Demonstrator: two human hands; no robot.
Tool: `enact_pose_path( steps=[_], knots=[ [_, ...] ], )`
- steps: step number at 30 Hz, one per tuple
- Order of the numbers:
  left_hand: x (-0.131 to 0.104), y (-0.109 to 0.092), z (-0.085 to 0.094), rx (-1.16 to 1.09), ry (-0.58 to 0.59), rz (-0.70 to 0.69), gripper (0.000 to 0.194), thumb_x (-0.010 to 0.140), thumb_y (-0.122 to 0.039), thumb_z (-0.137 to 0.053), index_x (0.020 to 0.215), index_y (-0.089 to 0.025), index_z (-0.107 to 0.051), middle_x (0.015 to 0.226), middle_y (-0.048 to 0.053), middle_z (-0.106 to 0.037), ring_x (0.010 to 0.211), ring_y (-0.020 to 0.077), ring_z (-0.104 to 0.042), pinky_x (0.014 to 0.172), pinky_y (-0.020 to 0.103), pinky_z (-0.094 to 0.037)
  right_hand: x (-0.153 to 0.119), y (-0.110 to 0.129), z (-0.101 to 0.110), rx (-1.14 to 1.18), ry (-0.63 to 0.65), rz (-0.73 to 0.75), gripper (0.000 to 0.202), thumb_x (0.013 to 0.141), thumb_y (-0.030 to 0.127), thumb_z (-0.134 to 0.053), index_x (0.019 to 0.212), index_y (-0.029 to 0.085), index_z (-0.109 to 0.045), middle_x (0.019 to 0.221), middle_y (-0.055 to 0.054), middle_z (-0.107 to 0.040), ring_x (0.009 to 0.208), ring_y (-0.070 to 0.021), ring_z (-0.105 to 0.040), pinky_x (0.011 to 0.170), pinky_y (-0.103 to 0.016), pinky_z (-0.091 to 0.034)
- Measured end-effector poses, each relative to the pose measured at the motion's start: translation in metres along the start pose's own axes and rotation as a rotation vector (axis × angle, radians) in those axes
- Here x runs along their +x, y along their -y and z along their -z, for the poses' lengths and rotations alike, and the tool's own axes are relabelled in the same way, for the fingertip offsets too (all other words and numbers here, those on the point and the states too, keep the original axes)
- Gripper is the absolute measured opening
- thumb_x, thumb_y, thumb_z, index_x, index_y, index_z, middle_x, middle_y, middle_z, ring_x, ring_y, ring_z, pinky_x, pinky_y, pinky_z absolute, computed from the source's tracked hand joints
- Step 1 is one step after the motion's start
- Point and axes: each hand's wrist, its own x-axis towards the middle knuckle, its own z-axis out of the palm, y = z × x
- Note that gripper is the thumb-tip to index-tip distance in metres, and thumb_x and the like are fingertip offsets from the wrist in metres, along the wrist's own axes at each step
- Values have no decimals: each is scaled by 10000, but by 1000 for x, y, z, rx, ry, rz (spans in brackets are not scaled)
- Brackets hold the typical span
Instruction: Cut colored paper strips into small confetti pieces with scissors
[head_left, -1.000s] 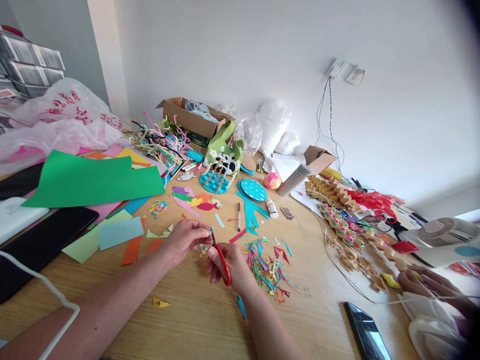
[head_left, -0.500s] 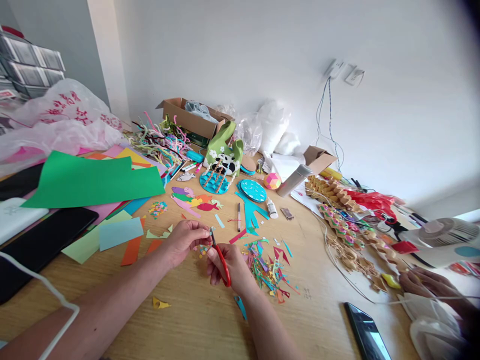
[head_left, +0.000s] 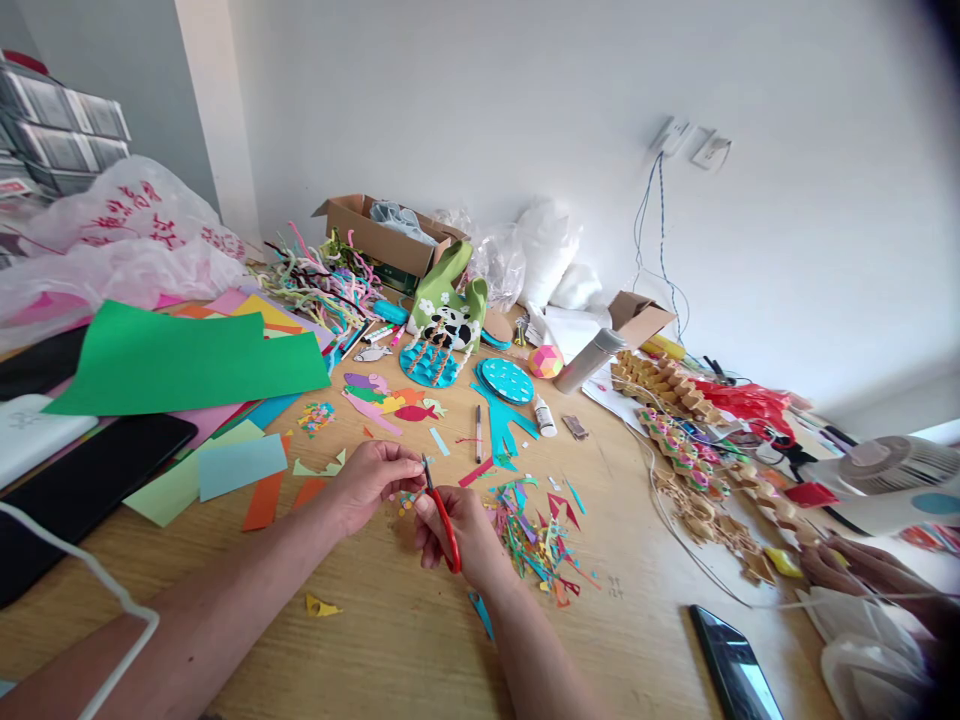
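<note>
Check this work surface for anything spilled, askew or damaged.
Loose paper scraps litter the area right of the scissors, and one yellow scrap lies apart: untidy, but likely cutting waste. The grey flask appears tilted, though lens distortion may cause that. No damage stands out.

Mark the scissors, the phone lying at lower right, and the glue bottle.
Scissors (head_left: 451, 535): head view, on the red handle.
Phone (head_left: 733, 660): head view, on the screen.
Bottle (head_left: 544, 416): head view, on the white body.
</note>
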Motion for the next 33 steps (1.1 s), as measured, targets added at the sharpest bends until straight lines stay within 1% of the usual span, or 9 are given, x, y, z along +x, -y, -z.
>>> enact_pose_path(
  steps=[8, 12, 20, 26, 33],
  knots=[
    [0, 0, 0, 7, 7, -5, 153, 599, -236, -734, 676, -123, -667, 592, 38, -654, 644, 170, -622, 566, 251, -367, 0, 0, -1, 9, -2, 4, 577, 682, 654, -610, 743, 81, -628, 501, -29, -595, 300, -69, -463, 326, -173, -398],
    [0, -1, -1, -20, 5, -1, 155, 590, -231, -741, 674, -125, -665, 593, 35, -657, 635, 164, -618, 572, 250, -375, 0, 1, -1, 26, 4, 17, 572, 686, 647, -613, 745, 78, -624, 494, -25, -589, 292, -62, -451, 316, -164, -388],
    [-1, -1, -2, -57, 24, 1, 147, 581, -221, -744, 660, -117, -676, 591, 35, -650, 637, 158, -612, 632, 263, -415, 0, 0, -2, 16, 0, 6, 578, 689, 658, -600, 730, 82, -618, 486, -25, -584, 291, -66, -458, 316, -165, -385],
    [0, -1, -2, -57, 25, 1, 149, 574, -219, -751, 660, -120, -681, 598, 32, -652, 639, 154, -610, 656, 269, -428, 1, -2, -1, 27, -9, 21, 570, 681, 651, -615, 751, 85, -614, 502, -27, -594, 302, -71, -470, 328, -174, -404],
    [0, 1, -1, -51, 29, 0, 149, 578, -221, -751, 664, -120, -683, 605, 39, -655, 645, 160, -613, 672, 279, -435, 0, 0, -1, 1, -15, 16, 583, 679, 665, -603, 740, 85, -617, 492, -22, -584, 303, -75, -473, 328, -174, -391]
  ],
)
